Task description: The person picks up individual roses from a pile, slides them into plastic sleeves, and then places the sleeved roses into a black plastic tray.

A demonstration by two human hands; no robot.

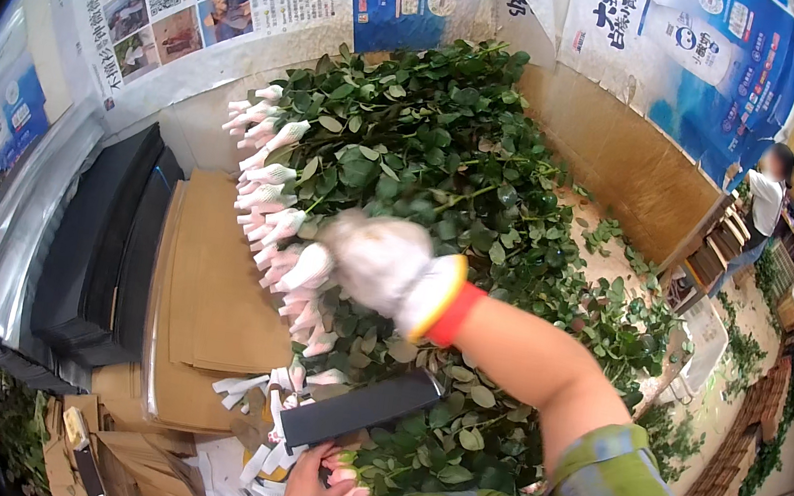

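My right hand (377, 263), in a white knitted glove with a red and yellow cuff, is over a large heap of leafy rose stems (420, 151). Motion smears its fingers, so their grip does not show. Right beside it is a rose head in a white net sleeve (307, 269), larger in view than the sleeved heads (264, 192) lined up behind. Low in the view, my bare left hand (317, 488) is closed against several pink roses (351, 483). Just above that hand, a long black block (361, 409) lies slanted across the stems.
Flat brown cardboard (223, 275) and stacked black sheets (102, 239) stand at the left. White sleeves (263, 466) lie near my left hand. A wooden board (610, 156) edges the heap. Far right, a person (762, 201) stands by shelves; a white crate (703, 344) is nearer.
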